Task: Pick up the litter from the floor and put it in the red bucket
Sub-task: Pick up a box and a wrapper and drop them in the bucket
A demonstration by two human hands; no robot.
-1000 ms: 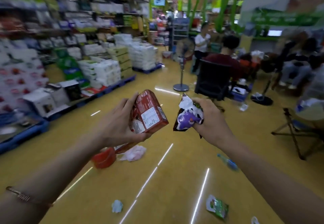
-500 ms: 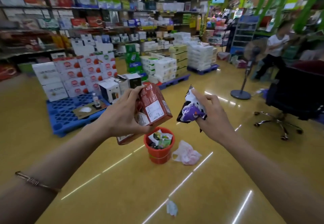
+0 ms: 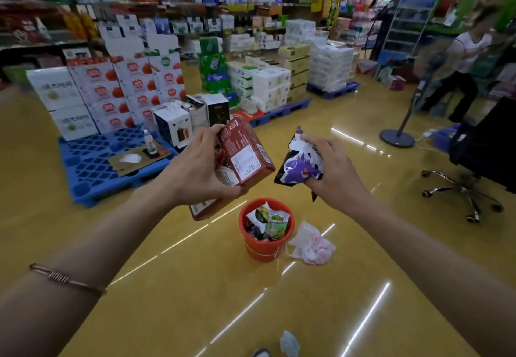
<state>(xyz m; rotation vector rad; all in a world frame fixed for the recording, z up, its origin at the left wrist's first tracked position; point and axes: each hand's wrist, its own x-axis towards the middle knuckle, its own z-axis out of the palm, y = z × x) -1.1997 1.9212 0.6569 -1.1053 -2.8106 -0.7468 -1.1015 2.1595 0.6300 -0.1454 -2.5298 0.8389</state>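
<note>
- I stand on a glossy yellow shop floor [image 3: 167,314] that mirrors the ceiling strip lights; stacked cartons sit on a blue pallet [image 3: 92,166] at the far left, with shelves of goods behind them.
- The red bucket [image 3: 265,233] stands on the floor ahead of me, already holding several wrappers; a crumpled white and pink bag [image 3: 312,245] lies touching its right side.
- A small pale scrap [image 3: 289,344] lies on the floor near the bottom edge.
- Both my forearms reach forward, hands raised above and just short of the bucket, a thin bracelet [image 3: 64,278] on my left arm.
- My left hand [image 3: 195,169] is wrapped around a red carton [image 3: 240,161], tilted, thumb under its lower edge and fingers over the top.
- My right hand [image 3: 332,172] is closed on a crumpled purple and white snack packet [image 3: 301,164], fingers curled over its top.
- A black swivel chair [image 3: 480,155] and a fan stand [image 3: 398,136] sit at the right.
</note>
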